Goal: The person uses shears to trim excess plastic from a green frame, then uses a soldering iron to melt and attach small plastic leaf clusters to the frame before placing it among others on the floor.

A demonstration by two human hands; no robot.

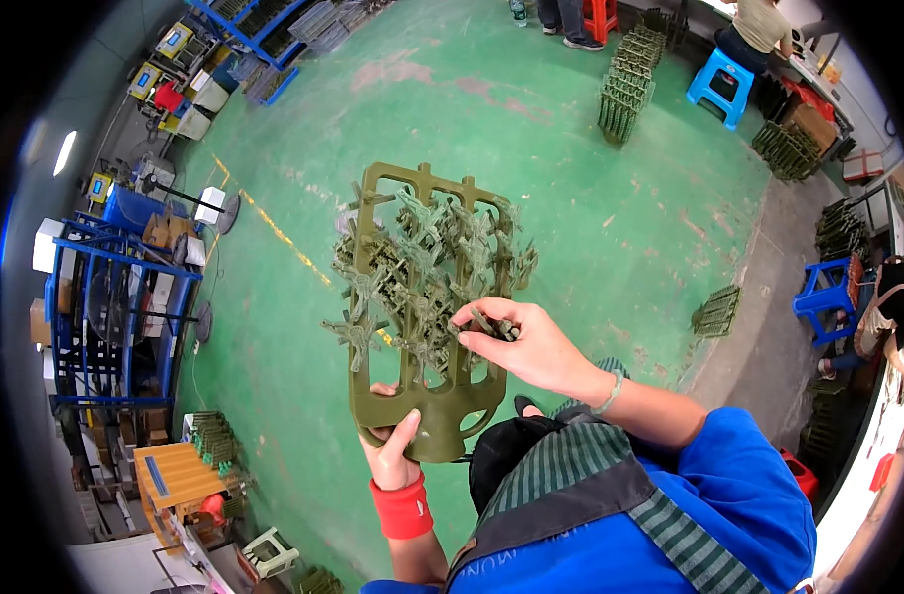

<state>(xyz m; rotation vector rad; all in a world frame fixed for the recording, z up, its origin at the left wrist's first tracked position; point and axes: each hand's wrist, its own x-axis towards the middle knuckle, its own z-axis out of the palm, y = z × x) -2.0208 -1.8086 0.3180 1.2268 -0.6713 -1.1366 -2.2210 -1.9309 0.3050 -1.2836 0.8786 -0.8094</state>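
An olive-green plastic rack with long slots is held up in front of me. My left hand grips its lower end, thumb in front and fingers behind. Many small branching green plastic pieces sit crowded over its upper and middle bars, some jutting past the sides. At the rack's right side my right hand is closed, thumb and fingers pinching a small green plastic piece. Whether that piece still touches the rack cannot be made out. Its exact shape is partly covered by my fingers.
Green floor spreads around me. Similar loaded racks stand on it at the far right, another rack nearer. Blue shelving and a standing fan are at left. A person sits on a blue stool at upper right.
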